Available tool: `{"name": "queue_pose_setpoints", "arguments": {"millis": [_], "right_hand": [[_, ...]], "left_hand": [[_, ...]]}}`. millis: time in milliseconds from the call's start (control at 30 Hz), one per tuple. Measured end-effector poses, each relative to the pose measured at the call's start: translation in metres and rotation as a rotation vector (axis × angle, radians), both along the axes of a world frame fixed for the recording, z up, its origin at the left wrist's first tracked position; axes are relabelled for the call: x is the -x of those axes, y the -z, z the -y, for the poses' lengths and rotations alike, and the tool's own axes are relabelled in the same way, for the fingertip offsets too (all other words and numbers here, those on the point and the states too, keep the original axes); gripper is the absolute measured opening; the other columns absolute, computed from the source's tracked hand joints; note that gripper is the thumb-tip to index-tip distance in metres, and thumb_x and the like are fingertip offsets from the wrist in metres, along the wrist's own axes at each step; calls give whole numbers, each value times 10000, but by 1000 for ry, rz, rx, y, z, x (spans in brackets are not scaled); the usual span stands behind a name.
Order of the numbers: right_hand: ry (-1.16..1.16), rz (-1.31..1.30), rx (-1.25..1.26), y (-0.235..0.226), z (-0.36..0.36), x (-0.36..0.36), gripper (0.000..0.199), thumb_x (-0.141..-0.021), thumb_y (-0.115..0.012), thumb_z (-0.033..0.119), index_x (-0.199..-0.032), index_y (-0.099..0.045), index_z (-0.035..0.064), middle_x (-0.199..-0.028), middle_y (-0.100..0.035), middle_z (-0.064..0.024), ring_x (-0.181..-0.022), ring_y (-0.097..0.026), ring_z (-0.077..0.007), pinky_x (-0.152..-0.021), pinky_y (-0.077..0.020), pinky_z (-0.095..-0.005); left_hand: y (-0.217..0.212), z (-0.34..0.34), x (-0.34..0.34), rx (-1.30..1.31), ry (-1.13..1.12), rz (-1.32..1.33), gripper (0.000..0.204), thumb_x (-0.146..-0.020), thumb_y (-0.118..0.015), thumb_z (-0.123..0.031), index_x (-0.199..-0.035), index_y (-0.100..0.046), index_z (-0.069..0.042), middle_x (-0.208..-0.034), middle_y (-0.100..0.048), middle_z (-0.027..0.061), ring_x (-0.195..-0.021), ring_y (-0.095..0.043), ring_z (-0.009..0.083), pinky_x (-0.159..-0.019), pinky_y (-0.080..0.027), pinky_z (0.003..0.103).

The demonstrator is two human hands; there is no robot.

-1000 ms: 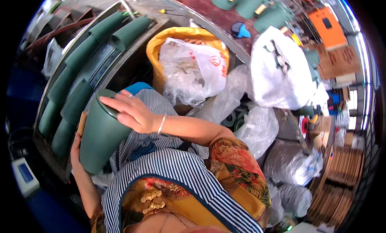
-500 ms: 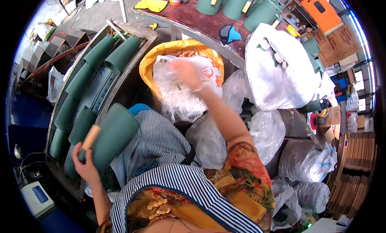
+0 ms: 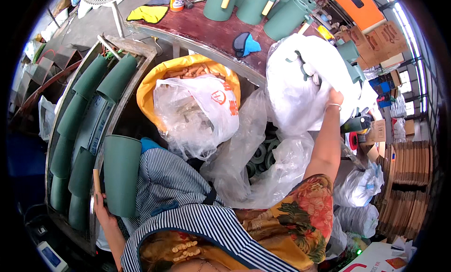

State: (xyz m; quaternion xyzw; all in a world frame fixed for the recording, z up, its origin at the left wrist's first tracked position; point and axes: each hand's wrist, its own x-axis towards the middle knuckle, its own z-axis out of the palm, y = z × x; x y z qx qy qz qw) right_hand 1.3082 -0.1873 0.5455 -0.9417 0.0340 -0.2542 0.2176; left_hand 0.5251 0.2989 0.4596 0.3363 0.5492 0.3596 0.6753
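Note:
My left hand [image 3: 104,210] is closed round the wooden handle [image 3: 97,183] of a green metal jug [image 3: 121,175]. The jug stands near upright against my apron, beside the crate. At the right my right hand [image 3: 334,99] reaches to a large white sack [image 3: 293,100]; its fingers are mostly hidden at the sack's folds. Small pale and green parts [image 3: 307,71] show in the sack's mouth. In front of me is a yellow sack [image 3: 146,91] with wooden handles [image 3: 197,71] inside. A clear plastic bag [image 3: 235,178] of green ring-like parts [image 3: 260,154] lies between.
A wooden crate [image 3: 149,60] of nested green cylinders [image 3: 70,113] stands at my left. Several green jugs [image 3: 220,9], a yellow cloth [image 3: 146,13] and a blue-grey cloth [image 3: 246,45] are on the red-brown table [image 3: 199,25]. Stacked cardboard [image 3: 411,166] stands at the right.
My right hand has swung from above the yellow sack to the white sack at the right. My left hand has tipped the jug more upright. The view has shifted rightward.

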Motion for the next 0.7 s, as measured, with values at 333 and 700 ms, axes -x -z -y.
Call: {"name": "queue_pose_setpoints", "arguments": {"millis": [333,700], "right_hand": [[-420,-5,-858,-77,-64,64,97,-851,-577,45,-874,-662,4,-777,-626,-18,-617,-532,-76,-551,-404,-234],[-701,410,325,-74,-200,183,322,-800,-624,135,-1114,-583,75,-1065,-586,-201,-1004,-574,-365,-884,-460,-434]], "left_hand": [[0,-3,-12,71,-16,31,161,-950,-601,-224,-1038,-551,-99,-816,-525,-17,-794,-533,107,-708,-484,276],[6,2,0,105,-61,84,198,-953,-597,-234,-1085,-545,-97,-854,-561,-14,-806,-565,115,-730,-510,298]]}}
